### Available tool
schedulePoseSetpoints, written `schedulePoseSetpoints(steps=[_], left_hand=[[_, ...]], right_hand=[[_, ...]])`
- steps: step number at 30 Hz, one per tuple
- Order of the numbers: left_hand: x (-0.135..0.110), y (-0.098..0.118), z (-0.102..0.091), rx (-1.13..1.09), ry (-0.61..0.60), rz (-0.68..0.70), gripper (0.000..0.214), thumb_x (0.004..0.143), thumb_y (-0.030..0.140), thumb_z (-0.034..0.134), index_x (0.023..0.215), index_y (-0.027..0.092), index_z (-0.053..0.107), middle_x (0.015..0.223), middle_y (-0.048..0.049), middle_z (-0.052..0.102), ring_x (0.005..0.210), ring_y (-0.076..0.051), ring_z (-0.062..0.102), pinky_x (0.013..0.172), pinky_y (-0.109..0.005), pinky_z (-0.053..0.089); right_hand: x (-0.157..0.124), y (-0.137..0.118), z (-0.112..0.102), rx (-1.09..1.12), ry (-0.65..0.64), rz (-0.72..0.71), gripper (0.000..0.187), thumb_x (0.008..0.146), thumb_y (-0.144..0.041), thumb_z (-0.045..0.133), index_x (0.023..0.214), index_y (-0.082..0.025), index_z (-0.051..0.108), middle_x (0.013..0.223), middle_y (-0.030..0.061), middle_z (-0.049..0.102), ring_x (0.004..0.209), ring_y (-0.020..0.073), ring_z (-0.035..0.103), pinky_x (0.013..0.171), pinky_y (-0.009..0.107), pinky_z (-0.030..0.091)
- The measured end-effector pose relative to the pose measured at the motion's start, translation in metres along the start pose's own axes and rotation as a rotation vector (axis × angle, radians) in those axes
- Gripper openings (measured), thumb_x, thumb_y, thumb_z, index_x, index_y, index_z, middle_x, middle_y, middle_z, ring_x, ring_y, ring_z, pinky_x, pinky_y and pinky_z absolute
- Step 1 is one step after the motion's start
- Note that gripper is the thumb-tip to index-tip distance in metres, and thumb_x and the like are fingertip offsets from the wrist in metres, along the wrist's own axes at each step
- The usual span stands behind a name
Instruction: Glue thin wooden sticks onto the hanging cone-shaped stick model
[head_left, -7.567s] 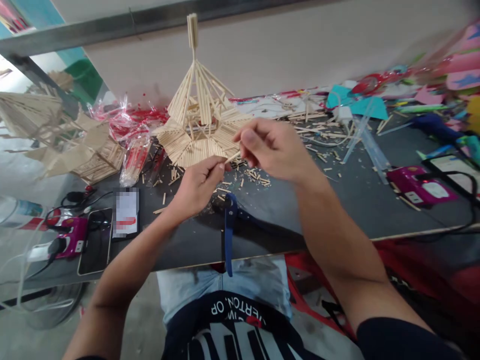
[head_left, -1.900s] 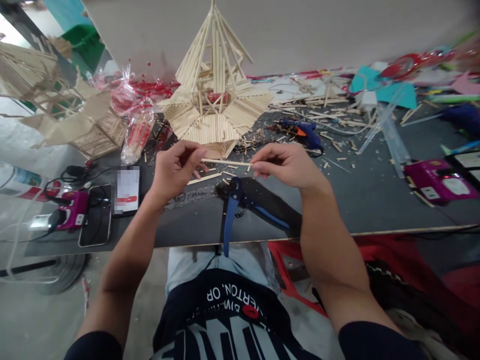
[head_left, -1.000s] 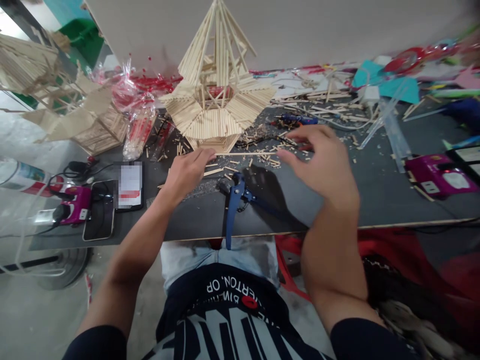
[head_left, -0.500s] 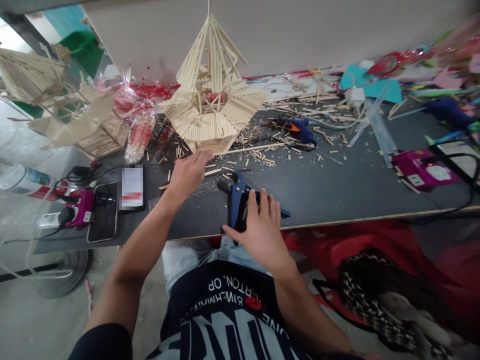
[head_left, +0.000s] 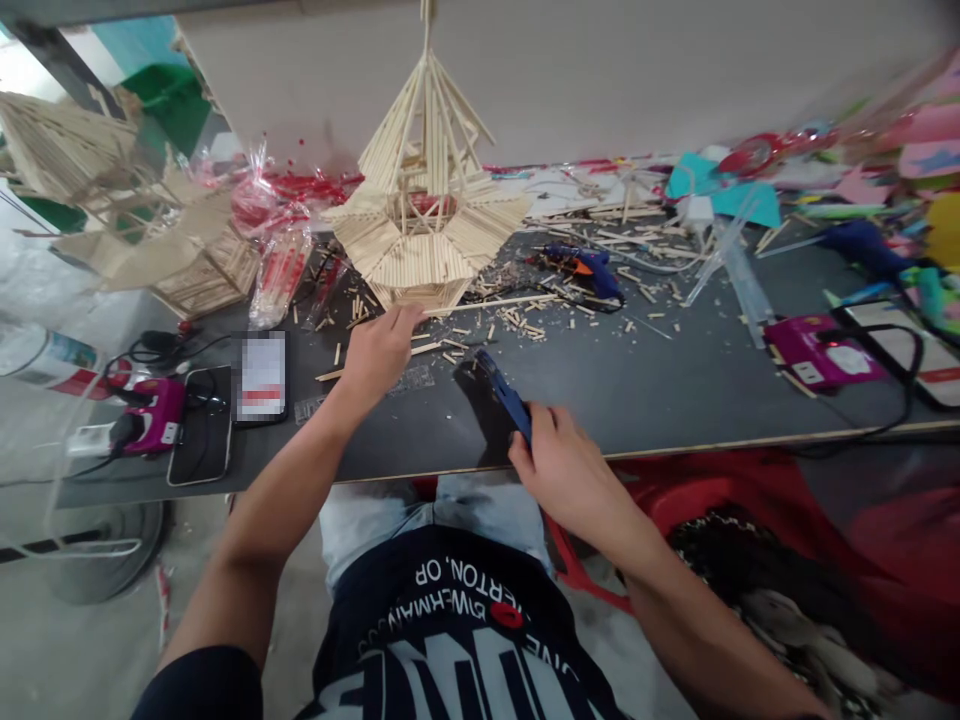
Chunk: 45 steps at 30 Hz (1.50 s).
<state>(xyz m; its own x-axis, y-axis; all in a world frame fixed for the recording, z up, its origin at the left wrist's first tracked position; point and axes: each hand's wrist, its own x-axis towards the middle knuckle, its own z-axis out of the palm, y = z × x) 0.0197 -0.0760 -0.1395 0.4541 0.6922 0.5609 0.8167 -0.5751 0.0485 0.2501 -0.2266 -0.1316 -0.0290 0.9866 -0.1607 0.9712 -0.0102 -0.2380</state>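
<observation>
My left hand (head_left: 381, 350) pinches one end of a long thin wooden stick (head_left: 495, 302) that reaches right across the dark table (head_left: 675, 380), just in front of the hanging stick-built lantern (head_left: 424, 225). My right hand (head_left: 566, 470) grips the blue-handled cutting pliers (head_left: 506, 395) and holds them lifted off the table near its front edge, jaws pointing up and left toward the stick.
Short stick offcuts (head_left: 517, 320) litter the table below the lantern. A blue glue gun (head_left: 585, 265) lies behind them. Two phones (head_left: 259, 375) and a purple device (head_left: 150, 415) sit at the left, another purple device (head_left: 814, 355) at the right. Further stick models (head_left: 112, 220) stand at far left.
My right hand let go of the stick, dropped to the pliers lying on the table and has now picked them up. The left hand keeps holding the stick's end.
</observation>
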Motion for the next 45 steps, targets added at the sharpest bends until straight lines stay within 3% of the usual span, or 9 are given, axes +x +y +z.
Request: schedulePoseSetpoints(steps=[3, 7, 12, 15, 18, 27, 33, 40, 45], left_hand=[[0.001, 0.002, -0.002, 0.003, -0.020, -0.010, 0.033, 0.108, 0.023, 0.037, 0.109, 0.015, 0.069, 0.093, -0.0072, 0.077, 0.076, -0.014, 0.070, 0.063, -0.024, 0.046], [0.000, 0.003, -0.002, 0.020, -0.028, -0.017, 0.032, 0.107, 0.020, 0.037, 0.107, 0.014, 0.068, 0.091, -0.0074, 0.077, 0.075, -0.014, 0.070, 0.060, -0.024, 0.043], [-0.001, 0.009, 0.003, 0.002, -0.030, -0.027, 0.028, 0.106, 0.017, 0.039, 0.110, 0.013, 0.066, 0.092, -0.0074, 0.076, 0.078, -0.014, 0.072, 0.060, -0.022, 0.043], [-0.002, 0.015, 0.005, -0.003, -0.048, -0.018, 0.028, 0.106, 0.017, 0.039, 0.110, 0.013, 0.066, 0.091, -0.0071, 0.076, 0.080, -0.013, 0.072, 0.059, -0.021, 0.043], [-0.002, 0.018, 0.003, -0.010, -0.064, 0.002, 0.028, 0.106, 0.016, 0.039, 0.113, 0.013, 0.066, 0.090, -0.0065, 0.076, 0.078, -0.014, 0.072, 0.057, -0.021, 0.041], [-0.002, 0.016, -0.002, 0.013, -0.006, -0.022, 0.026, 0.105, 0.018, 0.041, 0.110, 0.015, 0.067, 0.090, -0.0081, 0.076, 0.075, -0.017, 0.072, 0.056, -0.024, 0.044], [-0.001, 0.016, -0.010, 0.070, -0.027, -0.020, 0.029, 0.107, 0.020, 0.039, 0.105, 0.015, 0.068, 0.083, -0.0077, 0.074, 0.073, -0.016, 0.071, 0.056, -0.025, 0.044], [-0.002, 0.019, -0.007, -0.004, -0.072, -0.011, 0.028, 0.106, 0.018, 0.040, 0.111, 0.015, 0.067, 0.090, -0.0078, 0.076, 0.074, -0.017, 0.072, 0.058, -0.025, 0.045], [-0.002, 0.021, -0.003, -0.066, -0.038, 0.051, 0.029, 0.107, 0.022, 0.041, 0.107, 0.015, 0.068, 0.084, -0.0070, 0.076, 0.072, -0.016, 0.072, 0.060, -0.024, 0.046]], right_hand=[[0.005, 0.003, -0.006, 0.296, -0.095, 0.020, 0.036, 0.098, -0.037, 0.047, 0.122, -0.013, 0.059, 0.114, 0.0176, 0.067, 0.097, 0.0323, 0.066, 0.087, 0.045, 0.051], [0.016, -0.001, -0.008, 0.693, -0.219, -0.060, 0.035, 0.099, -0.050, 0.041, 0.095, -0.020, 0.057, 0.089, 0.0085, 0.069, 0.080, 0.0239, 0.066, 0.076, 0.038, 0.051], [0.028, -0.011, -0.006, 0.789, -0.191, -0.034, 0.034, 0.097, -0.053, 0.043, 0.089, -0.022, 0.053, 0.081, 0.0063, 0.067, 0.074, 0.0230, 0.064, 0.073, 0.040, 0.051], [0.028, -0.012, -0.001, 0.910, -0.174, 0.025, 0.040, 0.097, -0.054, 0.045, 0.119, -0.021, 0.054, 0.088, 0.0061, 0.067, 0.076, 0.0234, 0.067, 0.075, 0.042, 0.054], [0.028, -0.012, 0.002, 1.039, -0.158, 0.079, 0.063, 0.098, -0.055, 0.045, 0.152, -0.024, 0.030, 0.104, 0.0080, 0.067, 0.079, 0.0230, 0.069, 0.077, 0.044, 0.057], [0.033, -0.023, -0.005, 1.012, -0.107, 0.023, 0.055, 0.099, -0.055, 0.045, 0.142, -0.021, 0.044, 0.113, 0.0131, 0.067, 0.091, 0.0269, 0.068, 0.089, 0.051, 0.057], [0.027, -0.028, -0.013, 0.919, -0.089, -0.006, 0.063, 0.100, -0.051, 0.046, 0.151, -0.018, 0.033, 0.128, 0.0157, 0.062, 0.111, 0.0283, 0.064, 0.106, 0.053, 0.047], [0.029, -0.031, -0.012, 0.982, -0.070, -0.002, 0.058, 0.100, -0.052, 0.045, 0.145, -0.017, 0.040, 0.123, 0.0144, 0.063, 0.108, 0.0267, 0.063, 0.102, 0.049, 0.048], [0.037, -0.032, -0.014, 0.912, -0.027, -0.025, 0.042, 0.099, -0.053, 0.044, 0.123, -0.020, 0.053, 0.108, 0.0113, 0.065, 0.100, 0.0269, 0.063, 0.097, 0.050, 0.048]])
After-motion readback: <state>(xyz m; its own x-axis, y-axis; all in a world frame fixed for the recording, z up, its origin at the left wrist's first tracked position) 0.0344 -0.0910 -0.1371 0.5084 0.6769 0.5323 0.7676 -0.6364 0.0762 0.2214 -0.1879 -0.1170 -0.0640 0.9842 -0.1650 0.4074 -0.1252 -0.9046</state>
